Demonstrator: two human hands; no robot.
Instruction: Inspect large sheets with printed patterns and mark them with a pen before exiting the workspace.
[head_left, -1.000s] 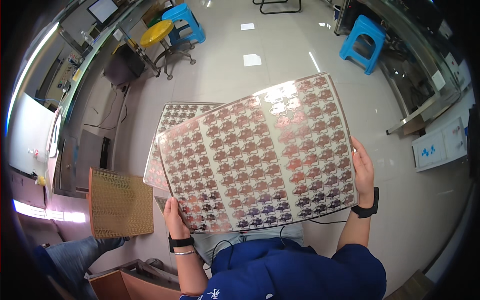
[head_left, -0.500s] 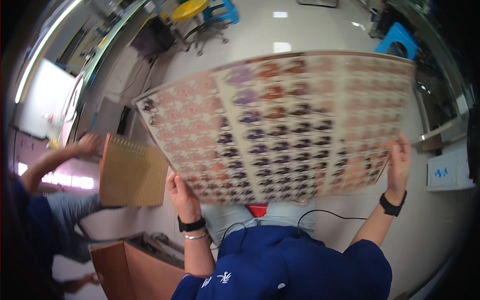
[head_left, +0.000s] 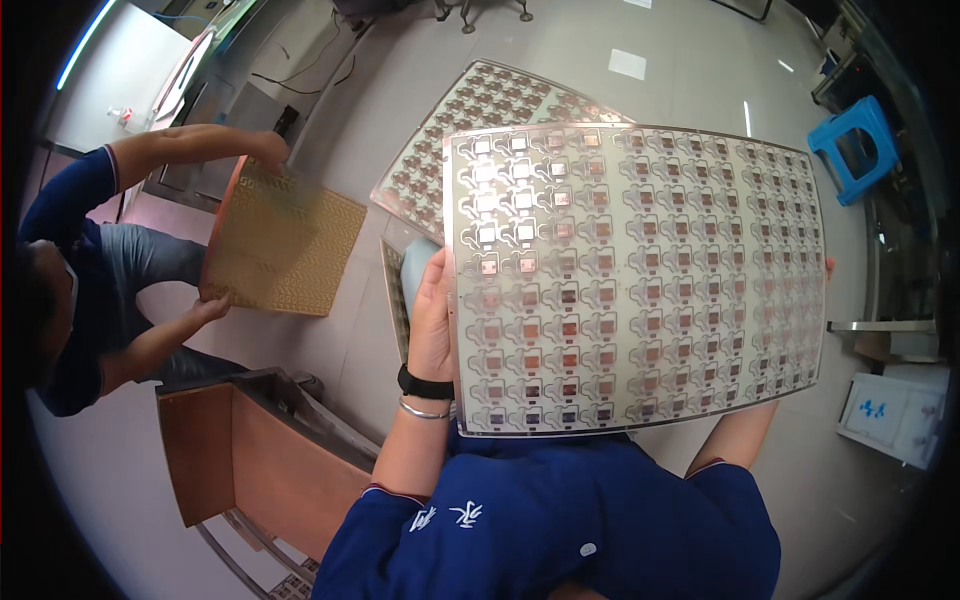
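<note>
A large rectangular panel, like a circuit board sheet with rows of repeated metallic shapes, is held up in front of my chest. My left hand is closed on its left edge, thumb side toward me and fingers partly behind it. Only a bit of my right hand shows at the right edge; the panel hides the rest. Beyond it, partly covered, a second patterned panel lies slanted. The edge of another panel shows beside my leg, left of my left wrist.
At the left a seated co-worker holds a golden-brown panel with both hands. A brown open box stands at the lower left. To the right are a blue stool and a white box.
The panel in my hands has come nearer and turned, now showing shiny outlined shapes. A second panel has come into sight behind it. The co-worker's hands have shifted on the golden-brown panel.
</note>
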